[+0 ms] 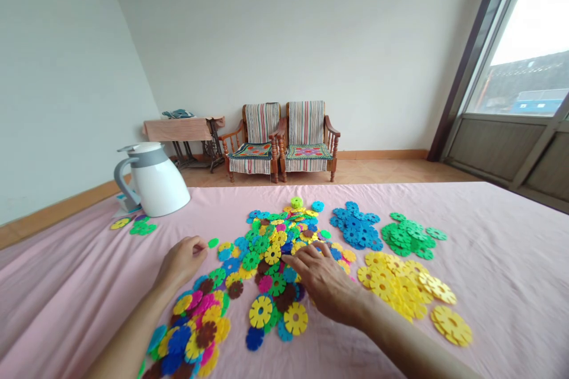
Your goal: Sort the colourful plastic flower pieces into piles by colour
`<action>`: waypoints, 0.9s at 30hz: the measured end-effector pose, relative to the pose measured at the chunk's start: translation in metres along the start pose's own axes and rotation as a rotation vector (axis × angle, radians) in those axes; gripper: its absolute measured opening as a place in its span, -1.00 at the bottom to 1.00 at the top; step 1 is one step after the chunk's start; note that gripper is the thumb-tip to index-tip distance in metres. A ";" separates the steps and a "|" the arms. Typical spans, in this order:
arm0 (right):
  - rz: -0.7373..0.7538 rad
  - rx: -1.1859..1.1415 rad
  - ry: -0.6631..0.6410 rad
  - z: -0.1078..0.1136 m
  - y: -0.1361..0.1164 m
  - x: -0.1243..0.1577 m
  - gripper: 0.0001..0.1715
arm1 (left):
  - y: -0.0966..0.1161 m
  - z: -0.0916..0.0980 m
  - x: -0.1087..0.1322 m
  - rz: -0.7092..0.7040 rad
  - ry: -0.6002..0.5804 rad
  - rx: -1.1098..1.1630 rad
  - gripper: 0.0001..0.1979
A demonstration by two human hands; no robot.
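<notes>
My left hand is over the pink cloth left of the mixed pile, its fingers curled together. Whatever they may hold is hidden. Just beyond its fingertips is a small green disc. My right hand reaches over the mixed pile of notched plastic flower discs, fingers extended and touching the pieces. To its right are sorted heaps of yellow discs, blue discs and green discs. Another mixed heap of discs spreads beside my left forearm.
A white and grey jug stands at the table's left, with a few green discs in front. The pink tablecloth covers the table. Behind are two wooden armchairs, a cloth-covered sewing table and a door at right.
</notes>
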State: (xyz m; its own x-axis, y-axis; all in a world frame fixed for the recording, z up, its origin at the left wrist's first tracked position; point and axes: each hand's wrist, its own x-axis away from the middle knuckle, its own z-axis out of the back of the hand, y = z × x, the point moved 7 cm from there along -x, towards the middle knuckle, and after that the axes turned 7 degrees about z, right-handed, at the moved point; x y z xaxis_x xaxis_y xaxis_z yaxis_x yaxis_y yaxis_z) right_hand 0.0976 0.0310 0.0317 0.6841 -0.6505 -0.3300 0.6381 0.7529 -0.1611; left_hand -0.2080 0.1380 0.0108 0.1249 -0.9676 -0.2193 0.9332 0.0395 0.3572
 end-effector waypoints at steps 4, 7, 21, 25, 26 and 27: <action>-0.058 0.010 0.018 0.004 0.002 0.001 -0.36 | 0.000 0.000 0.000 0.005 0.001 -0.006 -0.88; -0.091 0.021 0.050 0.005 0.006 0.000 -0.47 | 0.000 0.000 0.001 0.010 -0.009 -0.007 -0.87; -0.296 0.033 0.309 0.045 0.039 0.025 -0.71 | -0.004 -0.002 -0.004 0.000 -0.015 0.010 -0.85; -0.454 -0.083 0.306 0.068 0.089 0.071 -0.71 | -0.007 -0.003 -0.005 0.011 -0.004 0.010 -0.85; -0.491 -0.098 0.278 0.070 0.103 0.085 -0.71 | -0.007 -0.003 -0.005 0.012 0.001 0.010 -0.85; -0.530 -0.111 0.237 0.071 0.116 0.100 -0.71 | -0.007 -0.003 -0.005 0.012 0.006 0.010 -0.84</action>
State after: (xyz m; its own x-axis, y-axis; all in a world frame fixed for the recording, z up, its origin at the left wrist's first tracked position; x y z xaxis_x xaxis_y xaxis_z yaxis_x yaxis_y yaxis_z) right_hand 0.2654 0.0460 0.0459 0.1761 -0.9103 -0.3745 0.8221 0.3453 -0.4526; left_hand -0.2142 0.1434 0.0069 0.1381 -0.9657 -0.2200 0.9282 0.0487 0.3688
